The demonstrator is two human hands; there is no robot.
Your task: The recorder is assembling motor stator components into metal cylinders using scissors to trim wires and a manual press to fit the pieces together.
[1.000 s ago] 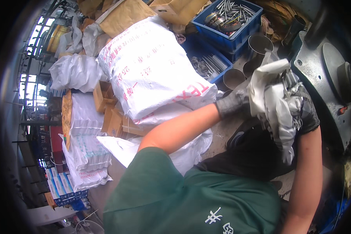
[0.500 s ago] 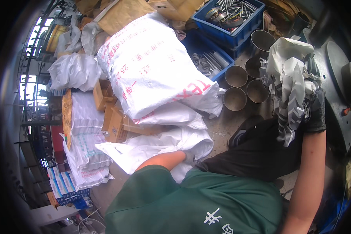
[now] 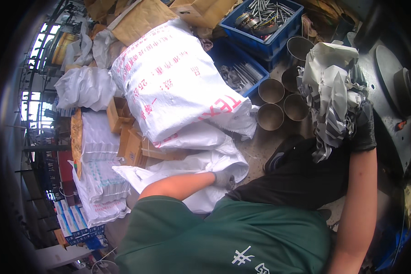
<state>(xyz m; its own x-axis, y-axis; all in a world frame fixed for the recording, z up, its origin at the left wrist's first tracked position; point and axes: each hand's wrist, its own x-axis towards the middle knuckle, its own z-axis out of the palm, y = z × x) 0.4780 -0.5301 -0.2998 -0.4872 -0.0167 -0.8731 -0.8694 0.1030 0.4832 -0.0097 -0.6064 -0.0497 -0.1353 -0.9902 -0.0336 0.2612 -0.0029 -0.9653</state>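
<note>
In a dark glove, my right hand [image 3: 364, 133] is closed on a bundle of crumpled white and grey paper [image 3: 329, 86], held up at the right; the bundle hides most of its fingers. Loose strips hang from its lower end. My left hand [image 3: 224, 180], gloved in grey, is closed at the edge of a loose white woven sack [image 3: 194, 185] low in the middle. Beyond it lies a big filled white sack [image 3: 169, 77] with red print, resting on another white sack [image 3: 198, 137].
Several round metal tubes [image 3: 270, 117] stand on the floor between the sacks and the paper. Blue crates [image 3: 260, 43] with metal parts sit behind. Cardboard boxes [image 3: 131, 146] and stacked white bags [image 3: 100, 169] lie at the left; a grey machine [image 3: 392, 86] stands at the right.
The view has shifted slightly. My right hand still holds the paper bundle, now a little lower. More of my left glove shows at the loose sack's edge.
</note>
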